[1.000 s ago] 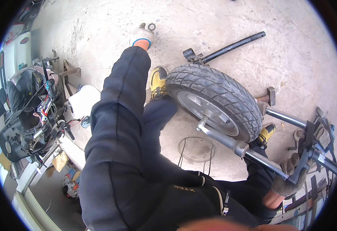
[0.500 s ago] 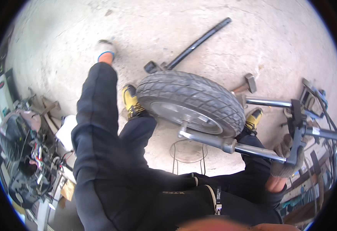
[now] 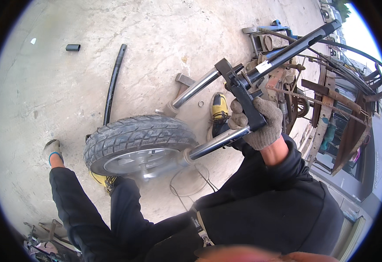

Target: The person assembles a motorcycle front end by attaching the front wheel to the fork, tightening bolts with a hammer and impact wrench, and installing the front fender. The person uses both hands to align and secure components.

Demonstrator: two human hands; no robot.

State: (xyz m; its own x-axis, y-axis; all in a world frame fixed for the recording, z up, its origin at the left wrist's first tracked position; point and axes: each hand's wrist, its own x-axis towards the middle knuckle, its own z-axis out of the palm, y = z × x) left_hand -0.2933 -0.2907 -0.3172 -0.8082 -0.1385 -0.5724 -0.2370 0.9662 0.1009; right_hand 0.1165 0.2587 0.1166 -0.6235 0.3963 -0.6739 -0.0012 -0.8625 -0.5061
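My right hand (image 3: 265, 124), in a grey knit glove, is closed round the clamp (image 3: 242, 94) of a front fork at one leg's top. The fork's two chrome legs (image 3: 217, 142) run down to a wheel (image 3: 141, 133) with a grooved black tyre, standing tilted between my yellow shoes. From the clamp a dark steering stem (image 3: 287, 52) points up and to the right. My left hand (image 3: 52, 149), also gloved, hangs out to the left over the concrete, away from the wheel; its fingers are too small and foreshortened to read.
Beyond the wheel lie a black bar (image 3: 114, 83), a hammer (image 3: 183, 83) and a short dark tube (image 3: 73, 47) on the concrete floor. A wire-framed round stool (image 3: 189, 180) stands near my legs. Rusty metal parts (image 3: 326, 94) and a blue floor jack (image 3: 282, 30) crowd the right side.
My view has swung right, showing more of the scrap metal. My right hand keeps its grip on the fork, whose clamp end now sits farther from my body. My left arm stays stretched out.
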